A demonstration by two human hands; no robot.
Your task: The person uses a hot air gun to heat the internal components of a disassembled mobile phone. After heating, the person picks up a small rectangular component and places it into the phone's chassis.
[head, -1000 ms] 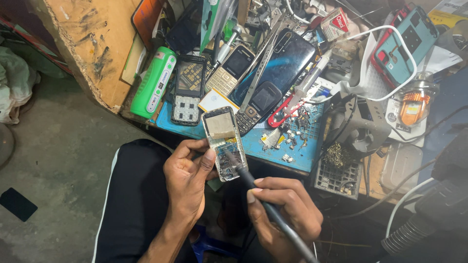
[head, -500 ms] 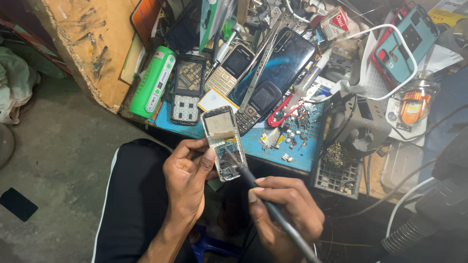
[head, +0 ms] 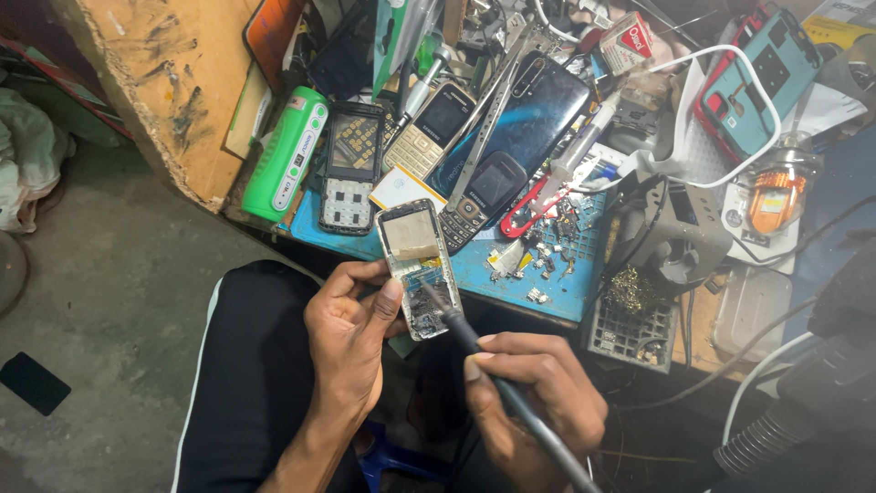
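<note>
- Both hands work over the person's lap, just in front of the cluttered surface [head: 511, 278].
- Left hand [head: 351, 333] is closed around an opened keypad phone [head: 415, 265], thumb pressed on its lower left edge and fingers curled behind; the phone sits upright, its bare circuit board showing, with a pale rectangular panel in its upper half.
- Right hand [head: 538, 402] is closed like a pen grip on a dark, slim soldering iron [head: 484, 356]; the metal tip touches the lower part of the board.
- A blue mat [head: 566, 292] covers the near edge of the surface, scattered with small metal screws and bits.
- Behind the held phone lie a black phone frame [head: 351, 164] with empty key holes, a gold keypad phone [head: 429, 128], a dark keypad phone [head: 484, 192] and a large glossy smartphone [head: 538, 119].
- A green cylindrical device [head: 287, 151] rests at the left edge, beside a scarred wooden board [head: 155, 82].
- A grey grid stand [head: 630, 319] with brassy wool sits at the right, a white cable [head: 730, 110] looping above it.
- Black trousers [head: 246, 383] fill the lower left.
</note>
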